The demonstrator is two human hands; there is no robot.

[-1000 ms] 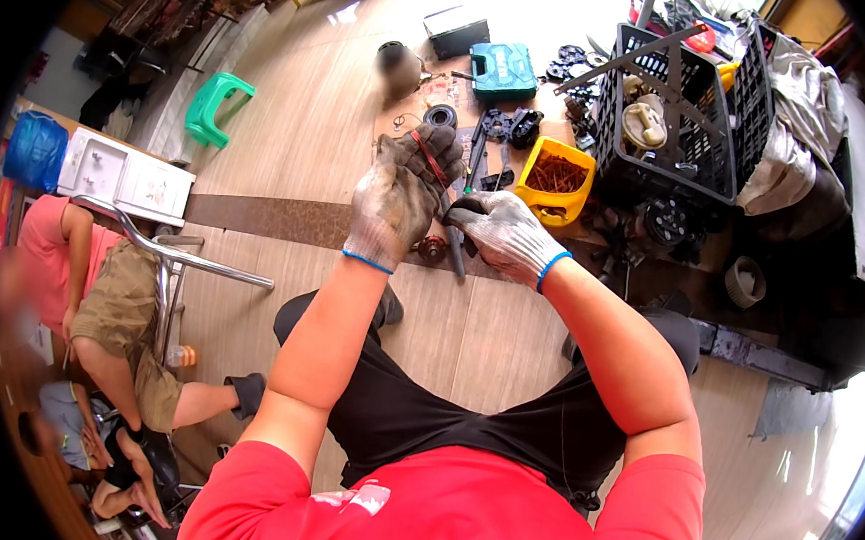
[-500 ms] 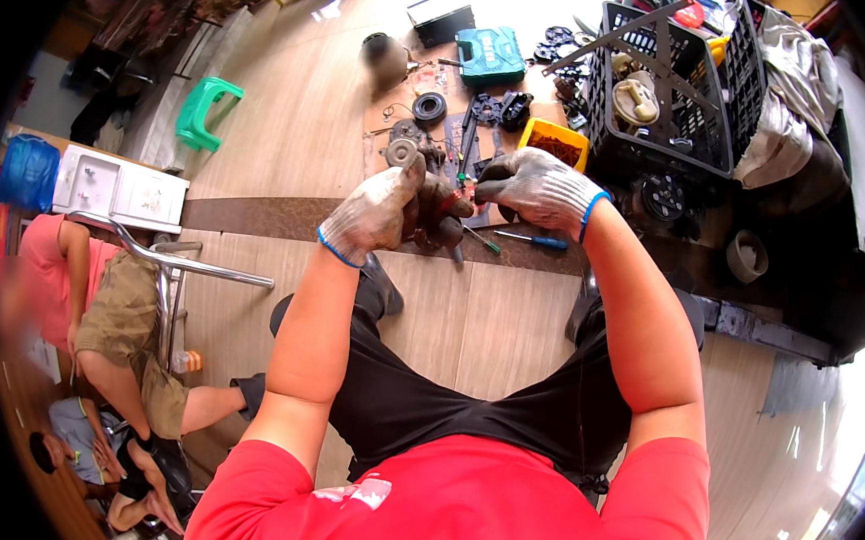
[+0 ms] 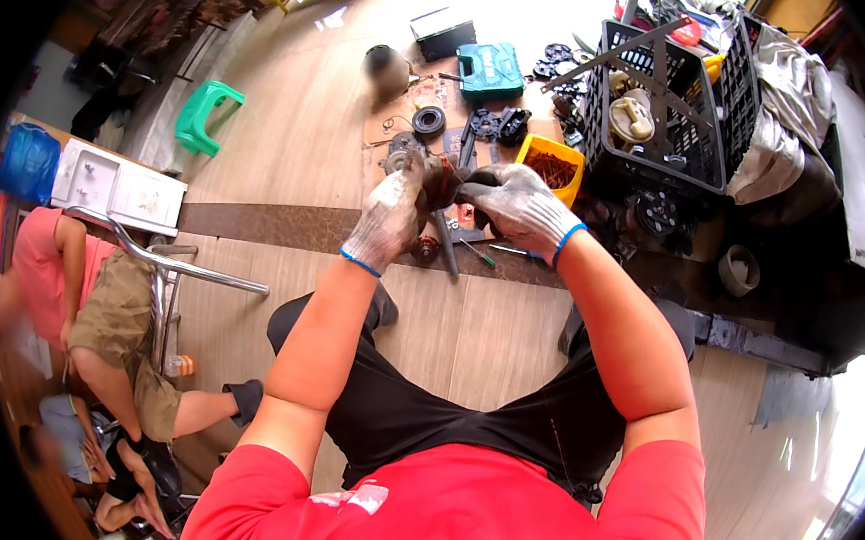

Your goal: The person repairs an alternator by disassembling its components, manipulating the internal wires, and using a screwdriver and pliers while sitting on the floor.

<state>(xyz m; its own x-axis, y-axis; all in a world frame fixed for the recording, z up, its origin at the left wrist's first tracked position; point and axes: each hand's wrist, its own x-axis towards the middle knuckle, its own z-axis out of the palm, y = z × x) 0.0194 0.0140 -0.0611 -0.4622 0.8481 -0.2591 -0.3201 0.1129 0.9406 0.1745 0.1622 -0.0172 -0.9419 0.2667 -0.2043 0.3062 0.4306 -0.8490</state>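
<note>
My left hand [image 3: 386, 212], in a soiled white work glove with a blue cuff, is closed around a dark, greasy machine part [image 3: 441, 182] that shows some red. A round metal disc [image 3: 401, 157] lies by its fingertips. My right hand [image 3: 525, 204], gloved alike, has thumb and fingers pinched together close beside the part; whatever is between them is hidden. Below the hands a grey rod [image 3: 446, 246] points toward me, with a small reddish-brown piece [image 3: 425, 250] to its left. A thin screwdriver with a green end [image 3: 484, 256] lies on the floor.
Past my hands, cardboard holds a black ring [image 3: 428, 121] and dark parts. A teal tool case [image 3: 490, 71] stands beyond; a yellow tub [image 3: 577, 185] of rusty-brown pieces and black crates [image 3: 660, 176] are right. A green stool [image 3: 205, 117] and seated people are left.
My left hand has shifted slightly right, and my right hand has moved left and a little nearer me, closing the gap. The rod now points more toward me.
</note>
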